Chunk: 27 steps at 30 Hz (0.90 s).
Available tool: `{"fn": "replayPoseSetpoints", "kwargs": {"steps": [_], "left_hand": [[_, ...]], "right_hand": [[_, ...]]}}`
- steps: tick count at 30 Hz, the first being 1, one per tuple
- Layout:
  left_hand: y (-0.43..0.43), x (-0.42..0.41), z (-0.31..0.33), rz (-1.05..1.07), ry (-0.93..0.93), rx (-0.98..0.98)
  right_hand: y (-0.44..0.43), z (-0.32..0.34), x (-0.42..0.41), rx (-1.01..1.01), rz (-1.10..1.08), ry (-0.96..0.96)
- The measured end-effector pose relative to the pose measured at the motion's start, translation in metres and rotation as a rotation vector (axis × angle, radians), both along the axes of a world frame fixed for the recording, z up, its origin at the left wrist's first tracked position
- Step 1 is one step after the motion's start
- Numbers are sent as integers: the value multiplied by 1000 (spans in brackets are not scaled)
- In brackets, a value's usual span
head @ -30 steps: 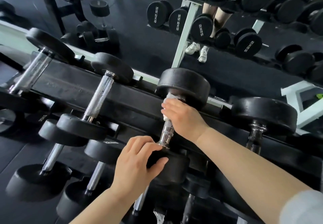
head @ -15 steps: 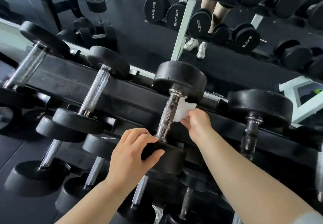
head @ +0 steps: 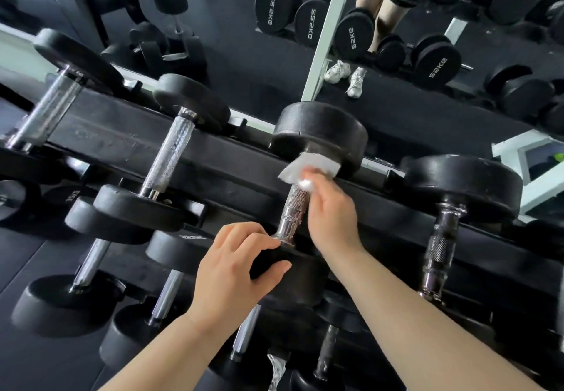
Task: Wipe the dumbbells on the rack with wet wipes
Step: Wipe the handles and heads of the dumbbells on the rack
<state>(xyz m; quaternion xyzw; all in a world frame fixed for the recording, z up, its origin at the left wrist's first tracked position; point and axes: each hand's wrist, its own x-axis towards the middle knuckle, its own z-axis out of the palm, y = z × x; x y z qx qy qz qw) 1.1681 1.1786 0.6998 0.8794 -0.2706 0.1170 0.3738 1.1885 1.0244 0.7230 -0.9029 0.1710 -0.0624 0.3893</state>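
A black dumbbell with a knurled chrome handle (head: 293,207) lies on the top tier of the black rack (head: 232,158), at the centre of the view. My left hand (head: 235,271) grips its near rubber head (head: 293,280). My right hand (head: 331,210) pinches a white wet wipe (head: 308,166) against the top of the handle, just under the far head (head: 320,134). My fingers hide part of the wipe.
More dumbbells lie on the rack: two to the left (head: 171,158) (head: 45,109) and one to the right (head: 442,228). Lower tiers hold several others (head: 91,265). A mirror behind shows reflected dumbbells (head: 308,21) and a person's legs and white shoes (head: 351,73).
My right hand first gripped the upper handle with the wipe, then drew off to the right, and now presses the wipe back at the top of the handle. My left hand stays on the near head.
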Motion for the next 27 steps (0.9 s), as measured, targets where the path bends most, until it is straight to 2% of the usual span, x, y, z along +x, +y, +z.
{"fn": "replayPoseSetpoints", "kwargs": {"steps": [2, 4, 5, 6, 8, 10, 12, 17, 18, 20, 24, 27], "left_hand": [[0, 0, 0, 6, -9, 5], [1, -1, 0, 6, -18, 14], [1, -1, 1, 6, -19, 12], [1, -1, 1, 8, -18, 11], [1, 0, 1, 7, -14, 13], [1, 0, 1, 7, -9, 15], [2, 1, 1, -1, -4, 19], [3, 1, -1, -16, -6, -1], [4, 1, -2, -25, -11, -3], [6, 0, -4, -52, -9, -24], [7, -8, -8, -36, 32, -120], [5, -11, -9, -1, 50, -166]], "right_hand": [[9, -1, 9, -214, 202, -47], [10, -4, 25, -430, 315, -104], [8, -3, 31, -516, 376, -63], [4, -1, 34, -575, 428, -19], [-6, -2, 32, -620, 459, -77], [-12, -1, 22, -555, 425, -39], [-17, -8, 13, -504, 368, -101], [-21, -3, -9, -5, 134, -74], [-20, 2, -11, 49, 149, -46], [-13, 10, -14, 99, 320, 34], [-2, 9, -7, -20, 712, 288], [-10, 19, -2, -38, 736, 457]]}}
